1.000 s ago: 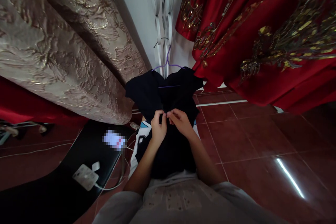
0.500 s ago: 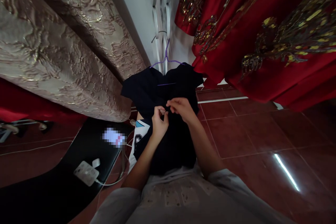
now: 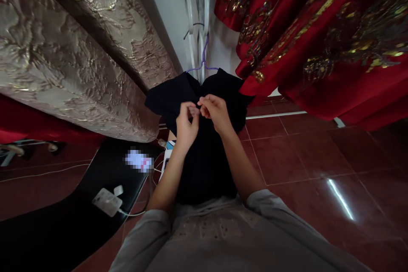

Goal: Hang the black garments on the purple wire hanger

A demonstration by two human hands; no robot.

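A black shirt [image 3: 204,157] hangs in front of me on a purple wire hanger [image 3: 203,60] hooked to a white metal grille [image 3: 196,12]. My left hand [image 3: 186,124] and my right hand [image 3: 214,113] meet at the shirt's front just below the collar. Both pinch the dark fabric with fingertips close together. What sits between the fingertips is too small to make out. A white garment with teal trim [image 3: 167,157] peeks out behind the shirt's left edge.
A gold embroidered curtain [image 3: 73,51] hangs at left. Red garments with gold sequins [image 3: 318,38] hang at right. Below left, a black table [image 3: 63,216] carries a white power strip [image 3: 105,202] with cables. The floor is glossy red tile [image 3: 318,170].
Both hands have moved up the shirt front, from mid-chest to just below the collar, still pinching the fabric. The view has shifted slightly.
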